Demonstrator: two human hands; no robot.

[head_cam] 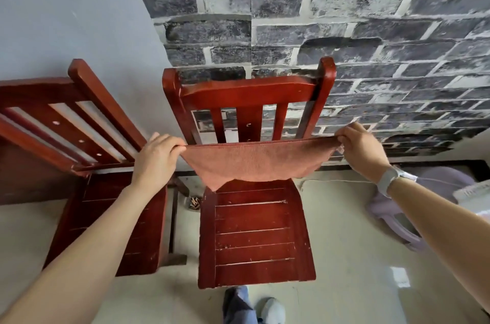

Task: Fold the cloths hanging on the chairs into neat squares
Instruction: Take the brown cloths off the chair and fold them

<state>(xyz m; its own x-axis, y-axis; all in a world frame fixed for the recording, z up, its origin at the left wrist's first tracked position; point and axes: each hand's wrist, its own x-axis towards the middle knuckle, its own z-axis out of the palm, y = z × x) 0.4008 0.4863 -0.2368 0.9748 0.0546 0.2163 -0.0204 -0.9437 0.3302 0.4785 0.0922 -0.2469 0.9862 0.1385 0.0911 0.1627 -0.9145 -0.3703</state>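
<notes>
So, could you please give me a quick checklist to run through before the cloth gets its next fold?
1. Left hand pinches the cloth's left top corner: ok.
2. Right hand pinches the right top corner: ok.
3. Top edge stretched straight between the hands: ok.
4. Bottom edge level: not ok, it hangs lower on the left.
5. Cloth clear of the chair seat: cannot tell, the low corner overlaps the seat's back edge in the view.
6. Seat free as a folding surface: ok.
</notes>
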